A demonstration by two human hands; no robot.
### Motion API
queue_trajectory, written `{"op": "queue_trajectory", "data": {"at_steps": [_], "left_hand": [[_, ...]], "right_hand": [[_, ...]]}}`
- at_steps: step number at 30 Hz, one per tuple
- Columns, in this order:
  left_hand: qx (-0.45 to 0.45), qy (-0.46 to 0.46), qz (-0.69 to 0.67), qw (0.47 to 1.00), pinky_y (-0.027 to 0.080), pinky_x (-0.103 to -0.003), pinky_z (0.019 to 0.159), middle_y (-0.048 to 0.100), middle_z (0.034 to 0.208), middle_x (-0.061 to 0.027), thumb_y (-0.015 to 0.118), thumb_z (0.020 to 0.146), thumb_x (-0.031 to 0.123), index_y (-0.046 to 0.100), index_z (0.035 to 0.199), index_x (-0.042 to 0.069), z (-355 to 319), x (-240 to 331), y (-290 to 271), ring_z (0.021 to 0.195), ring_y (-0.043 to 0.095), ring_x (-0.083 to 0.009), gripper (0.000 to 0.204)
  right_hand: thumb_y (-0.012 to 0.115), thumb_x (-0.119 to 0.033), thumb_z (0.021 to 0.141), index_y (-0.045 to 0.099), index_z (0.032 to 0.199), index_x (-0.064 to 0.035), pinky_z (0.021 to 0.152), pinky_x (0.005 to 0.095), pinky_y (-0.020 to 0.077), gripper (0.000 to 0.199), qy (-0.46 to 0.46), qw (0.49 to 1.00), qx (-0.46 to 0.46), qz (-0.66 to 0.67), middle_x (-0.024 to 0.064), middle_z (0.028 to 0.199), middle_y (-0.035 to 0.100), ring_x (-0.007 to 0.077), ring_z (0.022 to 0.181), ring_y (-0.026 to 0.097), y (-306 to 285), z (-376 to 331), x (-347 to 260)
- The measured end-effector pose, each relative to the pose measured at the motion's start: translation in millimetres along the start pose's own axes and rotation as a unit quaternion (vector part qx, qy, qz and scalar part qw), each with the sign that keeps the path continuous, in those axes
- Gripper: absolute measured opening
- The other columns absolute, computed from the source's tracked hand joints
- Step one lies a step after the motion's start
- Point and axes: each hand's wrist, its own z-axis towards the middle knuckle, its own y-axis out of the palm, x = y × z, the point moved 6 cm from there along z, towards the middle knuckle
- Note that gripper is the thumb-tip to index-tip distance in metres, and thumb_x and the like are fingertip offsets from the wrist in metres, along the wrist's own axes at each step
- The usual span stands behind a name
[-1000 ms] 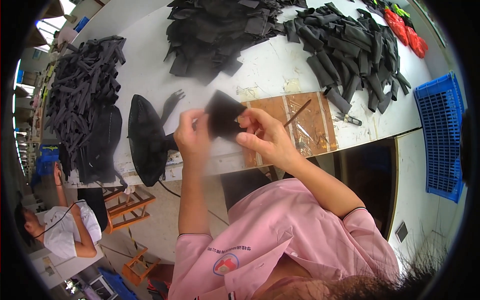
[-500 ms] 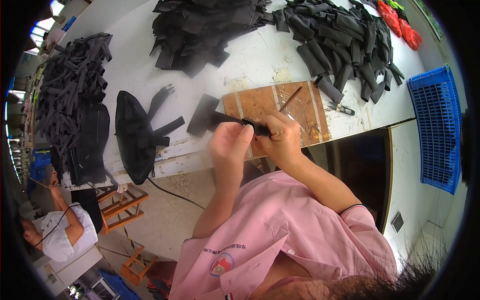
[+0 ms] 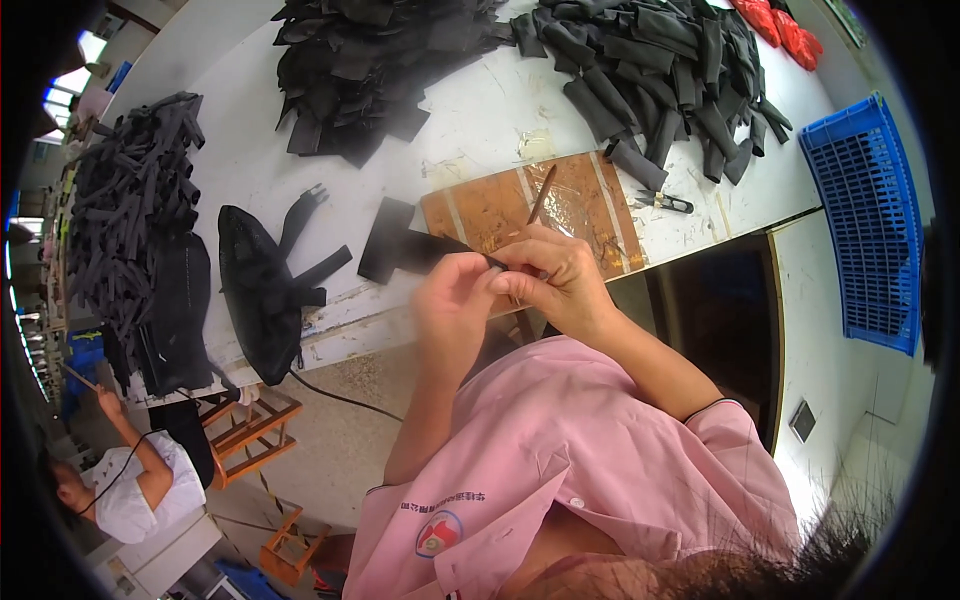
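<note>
My left hand is closed on the narrow end of a black fabric piece, whose wide end lies to its left on the table. My right hand is closed against the same end, the fingertips of both hands meeting. The pinched part of the fabric is mostly hidden by the fingers. A slim brown stick points up from behind my right hand's knuckles and seems to be held there. Both hands are over the near edge of a brown board with pale stripes.
Heaps of black fabric pieces and rolled black tubes lie at the back. Narrow strips pile up at left, near a black padded form. Thread snips and a blue basket are right; a co-worker sits left.
My fingertips have come closer together, covering the dark fabric end that showed between them. The brown stick has tilted more upright. The whole view has shifted slightly.
</note>
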Motion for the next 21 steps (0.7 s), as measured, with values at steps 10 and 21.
{"op": "queue_trajectory", "data": {"at_steps": [10,21], "left_hand": [[0.052,-0.093,-0.261,0.959,0.029,-0.015,0.037,0.057,0.077,-0.0078,0.051,0.071,-0.01,0.047,0.088,0.0,9,-28,1,0.044,0.038,-0.0014,0.02],[0.145,0.231,0.2,0.941,0.037,-0.016,0.046,0.059,0.081,-0.0077,0.048,0.072,-0.013,0.047,0.093,-0.002,2,-13,-6,0.057,0.049,-0.0042,0.024]], "right_hand": [[0.064,-0.005,0.065,0.061,0.075,0.0018,0.048,0.0276,0.0425,0.013,0.077,0.986,0.145,0.029,0.0088,0.064,0.055,0.017,0.049,0.051,-2,-2,43],[0.058,-0.024,0.083,0.052,0.072,-0.0083,0.049,0.0167,0.0327,0.02,0.236,0.816,-0.079,0.523,-0.0043,0.064,0.046,0.0042,0.055,0.039,33,-11,48]]}}
